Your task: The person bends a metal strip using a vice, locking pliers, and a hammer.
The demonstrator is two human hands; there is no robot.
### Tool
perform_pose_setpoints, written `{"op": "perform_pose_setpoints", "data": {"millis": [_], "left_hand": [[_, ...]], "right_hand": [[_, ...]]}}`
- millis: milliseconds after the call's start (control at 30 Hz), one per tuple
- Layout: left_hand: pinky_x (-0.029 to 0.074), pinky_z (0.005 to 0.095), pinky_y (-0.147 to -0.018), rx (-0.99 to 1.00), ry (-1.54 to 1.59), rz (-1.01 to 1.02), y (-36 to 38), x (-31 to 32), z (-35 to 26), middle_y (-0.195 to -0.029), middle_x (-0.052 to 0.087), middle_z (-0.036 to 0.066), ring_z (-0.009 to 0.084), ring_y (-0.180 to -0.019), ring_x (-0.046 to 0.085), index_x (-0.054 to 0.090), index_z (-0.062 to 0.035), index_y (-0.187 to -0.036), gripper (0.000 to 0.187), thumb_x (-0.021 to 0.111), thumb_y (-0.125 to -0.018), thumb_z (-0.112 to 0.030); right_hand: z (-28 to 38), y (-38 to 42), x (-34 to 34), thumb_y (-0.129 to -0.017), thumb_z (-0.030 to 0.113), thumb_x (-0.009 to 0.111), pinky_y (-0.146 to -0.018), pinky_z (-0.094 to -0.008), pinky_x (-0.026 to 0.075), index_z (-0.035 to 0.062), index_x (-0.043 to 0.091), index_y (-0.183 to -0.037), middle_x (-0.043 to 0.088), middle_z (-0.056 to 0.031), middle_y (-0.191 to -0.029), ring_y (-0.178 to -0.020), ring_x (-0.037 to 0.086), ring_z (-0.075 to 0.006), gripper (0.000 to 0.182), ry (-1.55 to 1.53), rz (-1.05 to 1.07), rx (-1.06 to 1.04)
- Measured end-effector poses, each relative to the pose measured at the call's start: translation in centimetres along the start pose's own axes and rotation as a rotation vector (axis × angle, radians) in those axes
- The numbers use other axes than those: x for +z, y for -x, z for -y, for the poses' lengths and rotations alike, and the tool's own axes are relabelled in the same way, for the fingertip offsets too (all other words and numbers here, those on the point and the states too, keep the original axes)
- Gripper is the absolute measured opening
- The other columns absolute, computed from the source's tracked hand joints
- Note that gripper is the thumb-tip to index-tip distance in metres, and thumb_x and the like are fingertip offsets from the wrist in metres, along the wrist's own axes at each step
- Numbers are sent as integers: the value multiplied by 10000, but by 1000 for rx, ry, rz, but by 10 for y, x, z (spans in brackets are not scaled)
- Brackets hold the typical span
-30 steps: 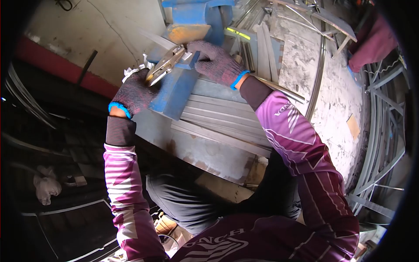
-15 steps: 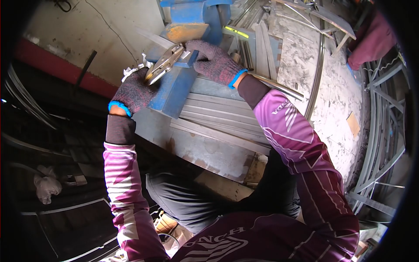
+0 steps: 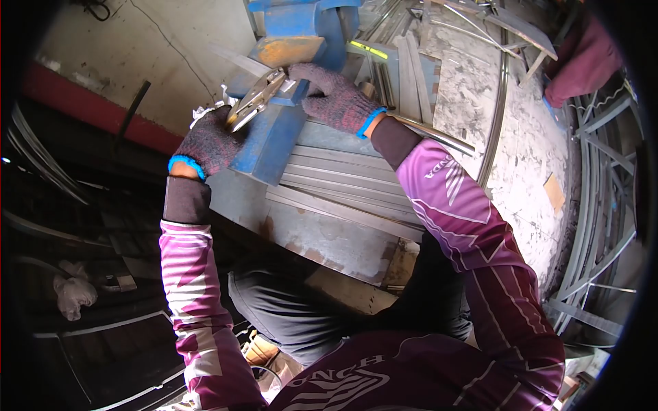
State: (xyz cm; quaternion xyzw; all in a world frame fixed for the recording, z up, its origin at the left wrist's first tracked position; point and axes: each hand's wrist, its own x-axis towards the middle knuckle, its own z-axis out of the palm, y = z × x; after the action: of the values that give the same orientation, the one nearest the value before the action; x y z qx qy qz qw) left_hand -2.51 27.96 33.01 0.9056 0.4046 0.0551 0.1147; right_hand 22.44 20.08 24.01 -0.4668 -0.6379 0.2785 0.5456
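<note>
My gloved left hand (image 3: 208, 142) is closed around the handles of metal locking pliers (image 3: 255, 103), at the left side of a blue bench vise (image 3: 269, 145). The pliers slant up and to the right, their jaw end over the vise's blue jaws. My gloved right hand (image 3: 332, 97) is at the right of the vise, fingers curled down by the tip of the pliers. Whatever its fingertips grip is hidden. A flat metal strip (image 3: 241, 60) lies beyond the pliers, pointing toward the wall.
Several flat metal bars (image 3: 346, 175) lie on the metal bench top (image 3: 329, 243) before me. Behind my right hand are more bars and a yellow-green strip (image 3: 369, 48). Metal frames (image 3: 606, 198) stand at the right. A person's maroon clothing (image 3: 586, 58) shows at the upper right.
</note>
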Motion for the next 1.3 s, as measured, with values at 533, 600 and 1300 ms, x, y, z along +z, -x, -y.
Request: {"op": "perform_pose_setpoints", "data": {"millis": [533, 600, 1300], "left_hand": [[529, 446, -855, -52, -109, 47, -4, -13, -7, -1036, 682, 277, 446, -991, 654, 629, 10, -1163, 353, 621, -846, -143], [527, 453, -853, -48, -180, 70, -5, -19, -14, -1032, 678, 288, 459, -1005, 646, 627, 22, -1140, 335, 612, -836, -118], [523, 465, -946, -205, -278, 54, -2, -25, -32, -1120, 688, 252, 405, -1079, 665, 714, -56, -1154, 406, 569, -804, -203]], "right_hand": [[7, 3, -3, -803, 32, 618, -828, -366, 538, 70, 564, -1342, 675, -142, -1098, -903, 644, -257, 543, 28, -1, 46], [6, 5, -12, -830, 4, 624, -681, -334, 527, 126, 541, -1348, 609, -62, -802, -712, 596, -163, 539, 159, -112, -50], [-4, 127, -109, -891, 332, 620, -828, -500, 531, 36, 630, -1063, 692, -214, -952, -944, 675, -390, 344, 1170, 183, 520]]}}
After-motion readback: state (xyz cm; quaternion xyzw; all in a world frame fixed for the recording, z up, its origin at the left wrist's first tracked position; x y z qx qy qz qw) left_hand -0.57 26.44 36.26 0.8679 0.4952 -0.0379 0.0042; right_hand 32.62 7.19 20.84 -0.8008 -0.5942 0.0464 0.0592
